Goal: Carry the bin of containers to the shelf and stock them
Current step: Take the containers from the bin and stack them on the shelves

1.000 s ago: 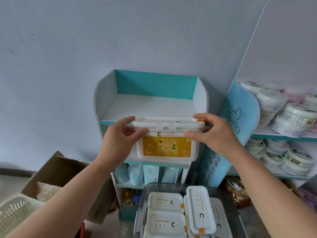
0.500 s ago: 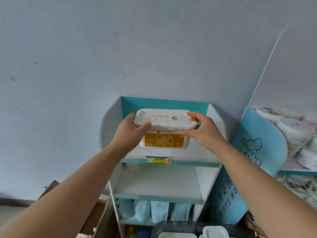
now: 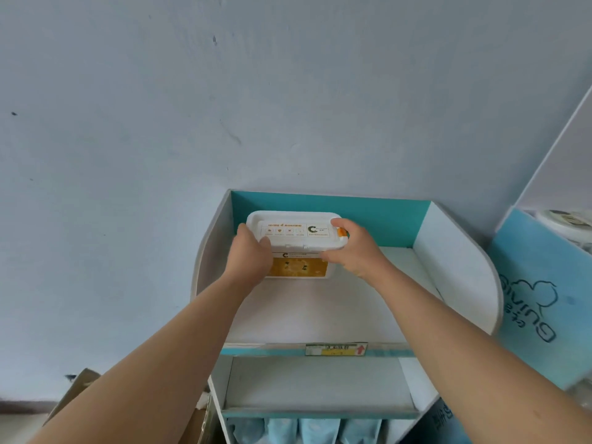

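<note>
One white container [image 3: 296,238], two hands, left [image 3: 250,261] and right [image 3: 355,251], one shelf unit [image 3: 455,283] with two bare tiers, four blue pouches [image 3: 307,431] near its bottom, one price tag [image 3: 334,349].

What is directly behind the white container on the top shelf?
Behind the white container only the shelf's teal back panel shows. The strip right behind it is hidden by the container itself.

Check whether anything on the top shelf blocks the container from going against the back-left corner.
Nothing visible does. Both hands, left and right, hold the white container over the top shelf, already near the teal back panel. The shelf surface in view is bare.
</note>
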Available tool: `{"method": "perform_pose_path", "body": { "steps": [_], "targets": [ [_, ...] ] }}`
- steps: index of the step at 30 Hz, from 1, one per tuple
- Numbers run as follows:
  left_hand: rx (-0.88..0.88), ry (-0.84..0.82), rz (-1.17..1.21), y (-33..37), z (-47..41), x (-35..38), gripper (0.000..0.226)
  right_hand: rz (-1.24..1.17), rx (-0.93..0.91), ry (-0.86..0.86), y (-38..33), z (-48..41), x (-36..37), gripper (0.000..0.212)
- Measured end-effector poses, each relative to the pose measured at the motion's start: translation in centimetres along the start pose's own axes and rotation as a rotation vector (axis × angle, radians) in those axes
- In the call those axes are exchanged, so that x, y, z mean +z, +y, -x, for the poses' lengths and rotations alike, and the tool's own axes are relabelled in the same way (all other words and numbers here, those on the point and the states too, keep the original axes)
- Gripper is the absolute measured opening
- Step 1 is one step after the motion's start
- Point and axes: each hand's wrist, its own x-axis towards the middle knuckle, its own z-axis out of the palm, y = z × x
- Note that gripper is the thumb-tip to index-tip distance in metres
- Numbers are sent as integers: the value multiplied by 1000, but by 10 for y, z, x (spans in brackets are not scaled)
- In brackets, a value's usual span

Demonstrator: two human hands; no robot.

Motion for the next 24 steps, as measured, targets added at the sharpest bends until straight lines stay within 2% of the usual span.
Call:
{"method": "perform_pose_path", "body": {
  "steps": [6,11,17,24],
  "targets": [
    [-61,27,37,4,-14,6,31,-42,0,6,-2,-14,9,85],
    [-106,27,84,5,-15,4,37,-51,11,11,-3,-16,11,83],
    [-114,53,107,8,-11,0,29,-63,9,4,-5,-20,15,80],
    [-124,62,124,8,-11,-2,32,-79,10,-7,-4,-24,17,78]
  ]
}}
